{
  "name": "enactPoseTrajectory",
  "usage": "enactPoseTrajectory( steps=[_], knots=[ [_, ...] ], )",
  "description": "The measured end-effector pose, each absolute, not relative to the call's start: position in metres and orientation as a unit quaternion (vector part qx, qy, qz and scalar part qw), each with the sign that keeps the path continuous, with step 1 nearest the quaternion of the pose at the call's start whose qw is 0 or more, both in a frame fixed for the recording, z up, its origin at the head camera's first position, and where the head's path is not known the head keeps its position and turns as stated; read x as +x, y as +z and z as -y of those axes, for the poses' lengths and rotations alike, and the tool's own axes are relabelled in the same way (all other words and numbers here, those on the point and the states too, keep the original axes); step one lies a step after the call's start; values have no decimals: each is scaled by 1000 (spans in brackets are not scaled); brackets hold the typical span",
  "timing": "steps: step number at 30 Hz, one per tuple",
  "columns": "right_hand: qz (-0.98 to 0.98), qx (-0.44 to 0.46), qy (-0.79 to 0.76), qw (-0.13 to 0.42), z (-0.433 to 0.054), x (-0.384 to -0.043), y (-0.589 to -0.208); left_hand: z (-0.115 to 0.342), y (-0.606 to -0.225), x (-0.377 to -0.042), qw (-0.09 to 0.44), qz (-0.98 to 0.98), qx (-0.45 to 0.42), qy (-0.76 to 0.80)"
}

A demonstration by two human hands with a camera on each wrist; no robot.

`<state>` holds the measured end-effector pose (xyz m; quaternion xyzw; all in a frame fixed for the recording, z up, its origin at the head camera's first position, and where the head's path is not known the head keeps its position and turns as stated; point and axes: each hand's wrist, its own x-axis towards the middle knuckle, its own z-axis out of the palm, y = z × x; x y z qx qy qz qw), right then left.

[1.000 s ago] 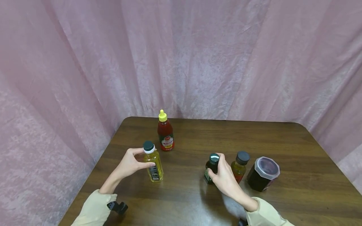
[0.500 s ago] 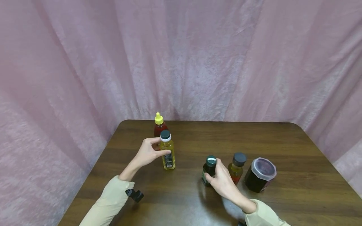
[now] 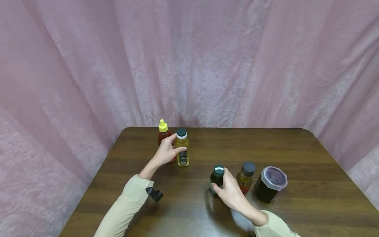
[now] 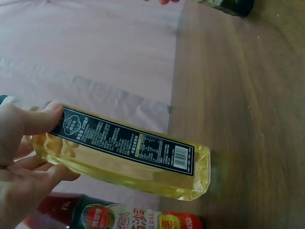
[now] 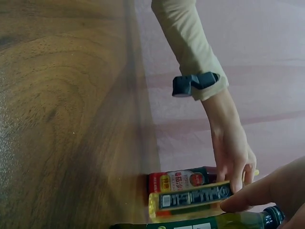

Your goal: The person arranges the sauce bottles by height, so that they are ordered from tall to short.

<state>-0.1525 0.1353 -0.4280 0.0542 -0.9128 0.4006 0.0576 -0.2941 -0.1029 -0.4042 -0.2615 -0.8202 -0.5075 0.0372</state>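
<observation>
My left hand (image 3: 165, 152) grips a clear bottle of yellow oil (image 3: 183, 157) with a dark green cap and white collar. The bottle is upright beside a red sauce bottle (image 3: 163, 135) with a yellow nozzle cap, which my hand partly covers. In the left wrist view the oil bottle's base (image 4: 204, 171) is close to the tabletop; contact cannot be told. My right hand (image 3: 232, 193) holds a dark green bottle (image 3: 216, 179) with a green cap, upright at the table's middle. Its label (image 5: 195, 224) shows at the bottom of the right wrist view.
Right of my right hand stands a grey-capped bottle (image 3: 245, 180) with yellowish contents, partly behind the hand. Farther right is a dark jar (image 3: 265, 190) with a translucent octagonal lid. A pink curtain (image 3: 189, 65) hangs behind the wooden table (image 3: 266, 141).
My left hand has carried the oil bottle forward and to the right, from in front of the sauce bottle to its right side. The right hand has stayed at the dark green bottle.
</observation>
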Motion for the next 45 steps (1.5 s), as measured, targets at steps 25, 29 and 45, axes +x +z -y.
enactPoseTrajectory(
  steps=[25,29,45],
  knots=[
    [910,66,404,65,-136,-151,-432,87,-410,-323,-19,837,-245,-488],
    [908,67,408,63,-137,-151,-432,86,-409,-320,5,851,-235,-470],
    [909,65,407,66,-136,-150,-430,78,-410,-241,174,829,-299,-439]
  ],
)
